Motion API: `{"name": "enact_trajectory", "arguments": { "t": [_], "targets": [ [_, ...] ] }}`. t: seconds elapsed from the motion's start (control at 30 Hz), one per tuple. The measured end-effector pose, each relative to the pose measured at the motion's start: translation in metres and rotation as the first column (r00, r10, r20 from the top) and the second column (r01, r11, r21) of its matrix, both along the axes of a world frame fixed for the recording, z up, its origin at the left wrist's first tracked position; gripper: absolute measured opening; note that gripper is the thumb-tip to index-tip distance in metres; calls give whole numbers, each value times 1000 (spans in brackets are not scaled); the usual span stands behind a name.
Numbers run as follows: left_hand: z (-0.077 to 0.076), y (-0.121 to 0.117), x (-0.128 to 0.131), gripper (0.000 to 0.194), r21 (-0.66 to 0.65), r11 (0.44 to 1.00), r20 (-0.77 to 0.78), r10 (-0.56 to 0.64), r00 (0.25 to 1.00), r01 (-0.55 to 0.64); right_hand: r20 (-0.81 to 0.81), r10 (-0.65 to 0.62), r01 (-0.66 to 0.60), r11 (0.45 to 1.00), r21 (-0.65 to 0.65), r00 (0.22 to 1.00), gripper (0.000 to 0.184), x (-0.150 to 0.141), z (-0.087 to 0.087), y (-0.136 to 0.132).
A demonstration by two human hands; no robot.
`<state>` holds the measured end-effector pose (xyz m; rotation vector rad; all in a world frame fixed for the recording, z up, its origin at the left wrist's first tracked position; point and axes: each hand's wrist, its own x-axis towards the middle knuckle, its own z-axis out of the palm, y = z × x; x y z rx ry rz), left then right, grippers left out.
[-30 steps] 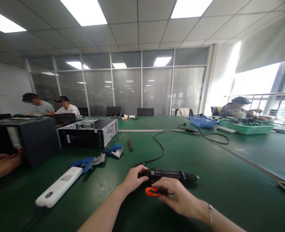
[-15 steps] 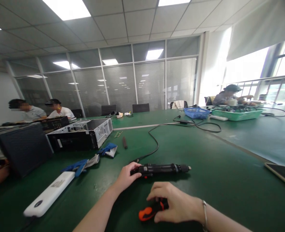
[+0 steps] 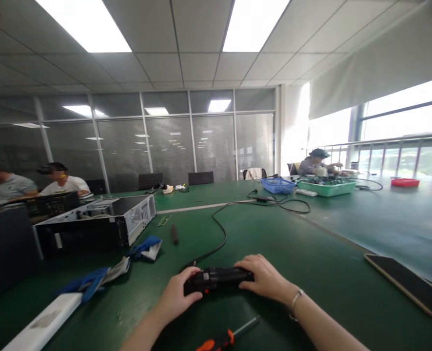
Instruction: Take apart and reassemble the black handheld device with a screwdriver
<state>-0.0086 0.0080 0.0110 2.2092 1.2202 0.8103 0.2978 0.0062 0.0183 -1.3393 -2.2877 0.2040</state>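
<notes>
Power screwdriver (image 3: 219, 277) at 6 o'clock in view, lying crosswise, seemingly on the green table (image 3: 311, 273) (contact's hard to confirm). Left hand (image 3: 177, 295) grasps its cord end, right hand (image 3: 265, 280) grasps the front end (tip hidden by the fingers). From the tool: orange-and-black screwdriver (image 3: 231, 336) at 6, unheld; cord (image 3: 225, 235) leaving toward 12; dark slab (image 3: 406, 282) at 3; open computer case (image 3: 84, 236) at 10; blue basket (image 3: 277, 186) at 1.

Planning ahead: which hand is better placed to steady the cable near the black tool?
Probably the left hand: it holds the tool beside the cable; the right hand holds its other end.
</notes>
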Motion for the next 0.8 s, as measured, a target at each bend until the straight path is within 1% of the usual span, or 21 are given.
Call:
{"name": "enact_trajectory", "arguments": {
  "t": [0.1, 0.23, 0.4, 0.5, 0.63, 0.73, 0.8],
  "targets": [
    [-2, 0, -1, 54, 41, 998, -85, 47, 995, -44, 47, 18, -19, 1000, 1, 999, 46, -2, -1, -2],
    [-6, 0, -4, 57, 75, 996, -168, 67, 983, -55, 43, 18, -18, 1000, -11, 999, 47, -5, 4, -4],
    [-12, 4, -8, 55, 144, 988, -154, 73, 985, -50, 34, 15, -15, 1000, 3, 999, 44, -6, 8, -5],
    [-12, 6, -9, 53, 189, 981, -127, 68, 989, -44, 35, -10, 9, 1000, 21, 999, 42, -5, 6, -3],
    [-7, 5, -9, 49, 227, 971, -122, 100, 988, -70, 55, -96, 94, 995, 40, 994, 39, 4, 0, 8],
    [-6, 5, -12, 45, 235, 970, -138, 102, 985, -68, 71, -223, 219, 974, 58, 972, 38, 22, -6, 21],
    [-8, 7, -13, 42, 231, 971, -138, 96, 986, -62, 80, -331, 325, 943, 78, 940, 38, 39, -11, 29]
  ]
}}
